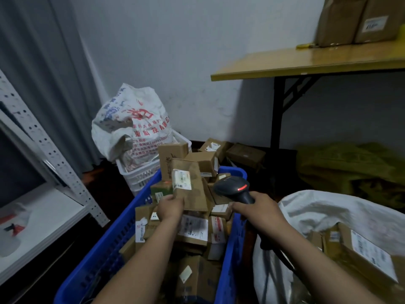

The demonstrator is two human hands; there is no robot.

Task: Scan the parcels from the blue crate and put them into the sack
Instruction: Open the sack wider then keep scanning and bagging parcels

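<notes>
You stand in a small parcel sorting room: a blue crate (114, 244) full of labelled cardboard parcels (192, 229), a white sack (328, 211) holding more, a perforated metal shelf (54, 154), and boxes (372, 18) on a folding table (306, 62).

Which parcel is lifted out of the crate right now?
The tall parcel gripped by the left hand, raised above the blue crate beside the scanner; the rest lie piled.

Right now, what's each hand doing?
Left hand: gripping a cardboard parcel over the blue crate.
Right hand: gripping the barcode scanner.
</notes>
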